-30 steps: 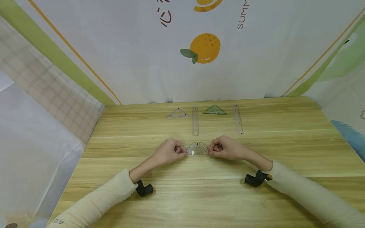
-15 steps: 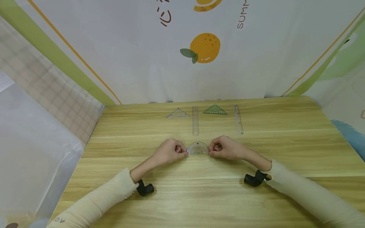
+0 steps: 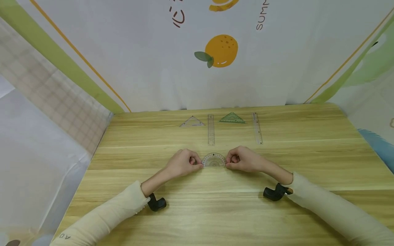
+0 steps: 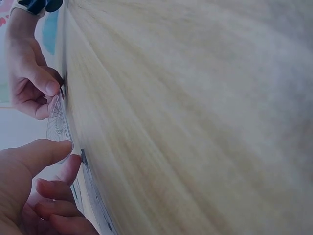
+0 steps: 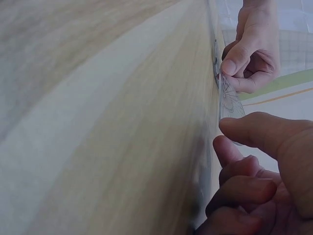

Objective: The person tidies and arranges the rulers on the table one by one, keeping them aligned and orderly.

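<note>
Between the two hands is a clear half-round protractor [image 3: 214, 160], its curved side facing the back of the table. My left hand [image 3: 183, 163] pinches its left corner between thumb and index finger. At the opposite corner my right hand [image 3: 245, 160] pinches it the same way. In the left wrist view the protractor [image 4: 57, 120] stands out from the wooden surface, edge close to it. The right wrist view shows the protractor [image 5: 230, 100] spanning both thumbs. The other fingers of each hand are curled loosely beneath.
Behind the hands on the wooden table [image 3: 212, 212] lie a clear set square [image 3: 185, 125], a clear ruler [image 3: 211, 130], a green set square [image 3: 232, 118] and another clear ruler [image 3: 257, 128]. A white printed curtain [image 3: 147, 68] hangs along the back edge.
Both hands keep their pinch on the protractor and stay in place. A bright glare on its left part has gone; the whole view shifts very slightly.
</note>
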Demonstrator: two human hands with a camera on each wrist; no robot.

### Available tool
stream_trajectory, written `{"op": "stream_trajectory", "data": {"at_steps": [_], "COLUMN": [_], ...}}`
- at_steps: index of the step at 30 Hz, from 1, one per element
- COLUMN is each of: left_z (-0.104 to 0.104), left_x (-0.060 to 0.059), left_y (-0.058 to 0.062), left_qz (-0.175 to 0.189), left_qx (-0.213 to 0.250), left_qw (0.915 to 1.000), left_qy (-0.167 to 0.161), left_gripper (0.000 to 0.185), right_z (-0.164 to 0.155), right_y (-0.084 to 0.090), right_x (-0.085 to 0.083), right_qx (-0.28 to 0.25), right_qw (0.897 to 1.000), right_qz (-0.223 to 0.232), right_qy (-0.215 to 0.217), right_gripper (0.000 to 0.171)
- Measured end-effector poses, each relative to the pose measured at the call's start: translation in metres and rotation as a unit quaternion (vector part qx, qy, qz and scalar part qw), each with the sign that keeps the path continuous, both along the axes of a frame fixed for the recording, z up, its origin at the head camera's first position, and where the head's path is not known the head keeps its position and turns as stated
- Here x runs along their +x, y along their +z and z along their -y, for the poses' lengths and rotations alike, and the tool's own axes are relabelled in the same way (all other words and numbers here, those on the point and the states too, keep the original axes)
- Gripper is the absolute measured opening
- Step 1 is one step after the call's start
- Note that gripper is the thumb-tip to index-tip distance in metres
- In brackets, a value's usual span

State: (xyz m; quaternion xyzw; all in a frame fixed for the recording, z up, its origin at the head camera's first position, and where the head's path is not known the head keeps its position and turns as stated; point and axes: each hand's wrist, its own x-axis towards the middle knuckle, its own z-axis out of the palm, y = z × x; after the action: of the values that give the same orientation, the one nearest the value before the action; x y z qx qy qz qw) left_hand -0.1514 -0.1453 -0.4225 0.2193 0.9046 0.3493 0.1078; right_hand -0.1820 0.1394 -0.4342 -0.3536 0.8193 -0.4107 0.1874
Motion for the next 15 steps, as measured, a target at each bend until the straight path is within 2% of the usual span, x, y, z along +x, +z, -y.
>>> {"op": "stream_trajectory", "data": {"at_steps": [15], "left_z": [-0.0031], "left_x": [-0.0001], "left_y": [0.0015], "left_qz": [0.006], "left_qx": [-0.016], "left_qw": [0.9998], "left_qy": [0.010], "left_gripper": [0.010], "right_z": [-0.0014], "right_y": [0.0005], "right_x": [0.0003], "right_qx": [0.005], "right_qw": [1.000], "right_qz": [-0.001], "right_qy": [-0.002], "right_gripper": [0.011]}}
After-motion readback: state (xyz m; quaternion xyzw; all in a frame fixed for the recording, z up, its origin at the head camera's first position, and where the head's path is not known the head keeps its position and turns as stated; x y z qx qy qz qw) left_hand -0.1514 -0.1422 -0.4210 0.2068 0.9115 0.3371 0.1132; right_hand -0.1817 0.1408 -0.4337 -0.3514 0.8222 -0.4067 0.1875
